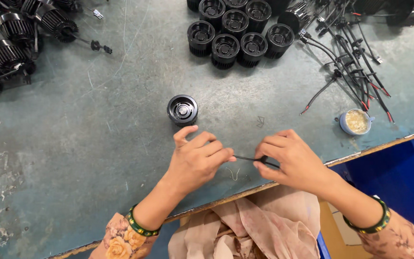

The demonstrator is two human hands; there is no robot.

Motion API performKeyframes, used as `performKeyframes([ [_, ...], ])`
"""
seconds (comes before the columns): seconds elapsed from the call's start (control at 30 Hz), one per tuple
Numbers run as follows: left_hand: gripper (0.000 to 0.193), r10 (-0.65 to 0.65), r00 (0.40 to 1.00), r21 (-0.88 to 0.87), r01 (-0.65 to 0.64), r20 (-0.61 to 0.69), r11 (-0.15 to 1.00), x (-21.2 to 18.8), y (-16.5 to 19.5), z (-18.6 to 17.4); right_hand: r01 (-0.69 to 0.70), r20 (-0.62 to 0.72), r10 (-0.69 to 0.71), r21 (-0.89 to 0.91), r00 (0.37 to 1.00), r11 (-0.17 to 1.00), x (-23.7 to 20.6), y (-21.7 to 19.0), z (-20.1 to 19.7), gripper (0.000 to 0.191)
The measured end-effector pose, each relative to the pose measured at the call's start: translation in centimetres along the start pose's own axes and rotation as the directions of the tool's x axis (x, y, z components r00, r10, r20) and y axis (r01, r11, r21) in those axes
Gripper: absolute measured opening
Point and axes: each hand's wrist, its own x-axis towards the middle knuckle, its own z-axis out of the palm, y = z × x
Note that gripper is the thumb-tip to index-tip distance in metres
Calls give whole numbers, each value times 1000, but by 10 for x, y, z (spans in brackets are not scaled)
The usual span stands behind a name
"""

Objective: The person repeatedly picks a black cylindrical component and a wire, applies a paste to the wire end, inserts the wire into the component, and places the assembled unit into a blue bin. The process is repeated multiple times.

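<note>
Here I see the thin black wire [246, 158] stretched left-to-right between my left hand [195, 160] and right hand [291, 160], both pinched on its ends, just nearer than the black housing [182, 110] on the surface [97, 139].

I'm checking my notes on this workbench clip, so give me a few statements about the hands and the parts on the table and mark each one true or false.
1. Both hands, the left hand and the right hand, pinch one thin black cable between them. True.
2. A single black round housing stands alone just beyond the left hand. True.
3. The left hand rests inside that housing. False: it is apart from the housing, closer to the table edge.
4. The small pot of paste sits at the far left of the table. False: it is on the right, near the loose wires.
5. A cluster of black housings stands at the far side. True.
</note>
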Motion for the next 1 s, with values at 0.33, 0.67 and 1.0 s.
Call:
performKeyframes([
  [0.33,13,-60,996,-70,65,69,995,-1,-7,6,-141,52,143,-39,988,989,-41,23,-19,27],
  [0.67,17,-55,995,-269,76,86,960,-1,4,16,-76,-218,110,159,970,984,-4,-28,52,51],
  [1.0,8,-243,966,-332,257,85,908,-4,-23,-2,-544,177,624,699,761,465,-50,4,72,35],
])
